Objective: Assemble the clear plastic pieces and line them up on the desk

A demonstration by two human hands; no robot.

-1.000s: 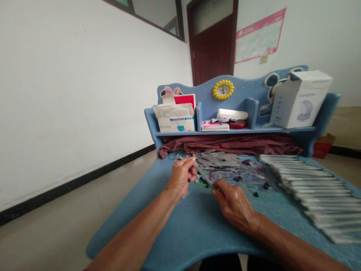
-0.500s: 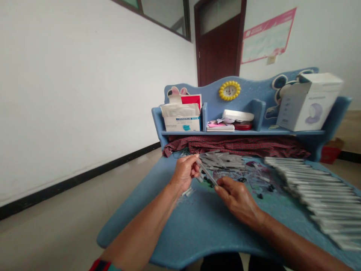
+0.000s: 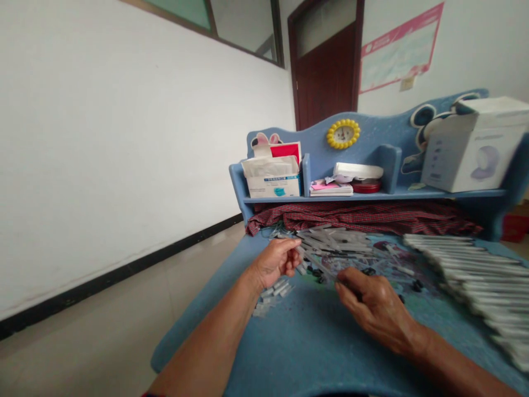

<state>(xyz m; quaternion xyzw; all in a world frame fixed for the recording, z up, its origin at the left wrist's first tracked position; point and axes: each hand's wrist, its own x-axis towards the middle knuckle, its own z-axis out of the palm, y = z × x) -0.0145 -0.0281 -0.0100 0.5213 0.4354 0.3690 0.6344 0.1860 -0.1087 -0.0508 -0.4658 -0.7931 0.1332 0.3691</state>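
In the head view, just below the middle of the frame, the left hand [image 3: 276,262] is closed, its thumb and fingertips pinched on the upper end of a thin grey stick [image 3: 317,266]. The right hand [image 3: 372,306], lower and to the right, is curled knuckles-up, with its fingers closed over the stick's lower end. That end is hidden under the fingers, so the exact hold cannot be made out.

The stick runs slanting down and to the right between the two hands, just above the blue desk [image 3: 306,342]. It is slender, straight and pale grey, blurred along its length.

Right behind it lies a loose pile of grey sticks [image 3: 334,240], in front of a red checked cloth [image 3: 372,215]. A few short grey pieces [image 3: 273,290] lie on the desk by the left wrist. Small black caps [image 3: 417,285] are scattered right of the right hand. At the right edge a fanned row of pale sticks [image 3: 479,273] runs along the desk.
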